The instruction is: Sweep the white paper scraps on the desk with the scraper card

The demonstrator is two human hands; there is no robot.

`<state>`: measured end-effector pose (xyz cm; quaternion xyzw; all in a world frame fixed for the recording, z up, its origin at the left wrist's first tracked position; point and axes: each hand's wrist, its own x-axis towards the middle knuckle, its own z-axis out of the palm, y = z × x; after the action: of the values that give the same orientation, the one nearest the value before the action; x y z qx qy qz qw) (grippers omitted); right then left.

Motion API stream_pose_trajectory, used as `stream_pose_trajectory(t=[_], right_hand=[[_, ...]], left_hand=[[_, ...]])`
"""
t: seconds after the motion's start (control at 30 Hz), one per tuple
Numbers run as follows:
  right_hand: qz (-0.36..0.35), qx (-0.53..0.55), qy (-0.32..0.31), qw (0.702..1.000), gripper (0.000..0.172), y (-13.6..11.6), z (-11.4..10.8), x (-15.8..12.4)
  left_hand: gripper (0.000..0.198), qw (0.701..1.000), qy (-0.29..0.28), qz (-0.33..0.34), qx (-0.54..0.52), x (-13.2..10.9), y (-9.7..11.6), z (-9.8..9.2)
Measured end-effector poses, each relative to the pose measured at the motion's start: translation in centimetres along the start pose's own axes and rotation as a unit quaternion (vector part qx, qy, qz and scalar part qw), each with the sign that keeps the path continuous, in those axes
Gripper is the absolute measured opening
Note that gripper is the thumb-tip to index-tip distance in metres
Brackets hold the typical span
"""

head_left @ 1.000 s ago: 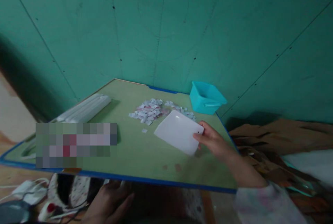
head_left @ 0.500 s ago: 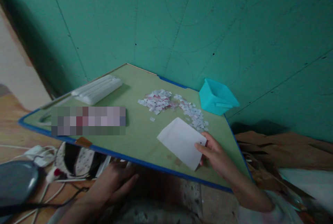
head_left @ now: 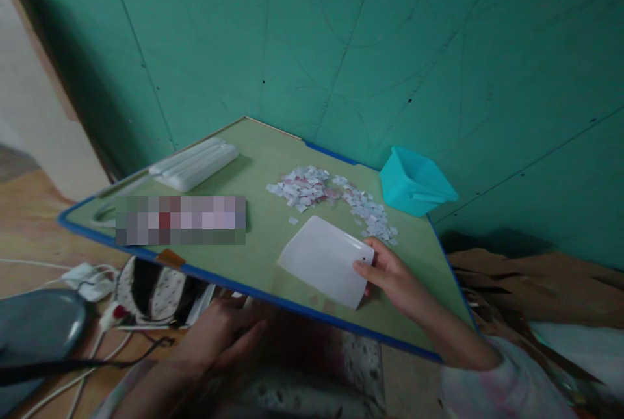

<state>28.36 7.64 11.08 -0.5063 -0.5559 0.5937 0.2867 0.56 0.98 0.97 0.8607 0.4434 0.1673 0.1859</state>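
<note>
White scraper (head_left: 324,266) lies over the table (head_left: 268,152), just nearer me than the paper scraps (head_left: 302,186). I see my right hand (head_left: 390,279) gripping its holed end, thumb on top. My left hand (head_left: 227,333) is near the table's edge, fingers bent; whether they hold anything, I can't tell.

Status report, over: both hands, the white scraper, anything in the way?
Right hand grips white scraper by its holed end. Left hand by near edge of green table, hold unclear. Paper scraps beyond scraper, nothing visible between.
</note>
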Motion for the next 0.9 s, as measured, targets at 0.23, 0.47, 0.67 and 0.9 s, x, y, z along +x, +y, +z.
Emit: stream_pose_trajectory(t=[0.23, 0.47, 0.67, 0.9], right_hand=[[-0.005, -0.051, -0.057, 0.997, 0.029, -0.4, -1.0, 1.8], [-0.015, -0.061, -0.121, 0.991, 0.029, -0.4, -0.1, 2.6], [-0.01, -0.04, -0.136, 0.99, 0.031, -0.3, -0.7, 2.2], [-0.011, -0.033, -0.146, 0.989, 0.032, -0.2, -0.9, 1.9]], left_hand=[[0.041, 1.0, -0.002, 0.0, -0.008, 0.2, 0.4, -0.5], [0.042, 0.999, 0.04, 0.02, 0.018, 0.1, 0.0, 0.1], [0.04, 0.998, 0.056, 0.03, -0.012, 0.4, 0.1, -0.2], [0.04, 0.999, 0.043, 0.009, 0.016, 0.5, 0.6, -0.6]])
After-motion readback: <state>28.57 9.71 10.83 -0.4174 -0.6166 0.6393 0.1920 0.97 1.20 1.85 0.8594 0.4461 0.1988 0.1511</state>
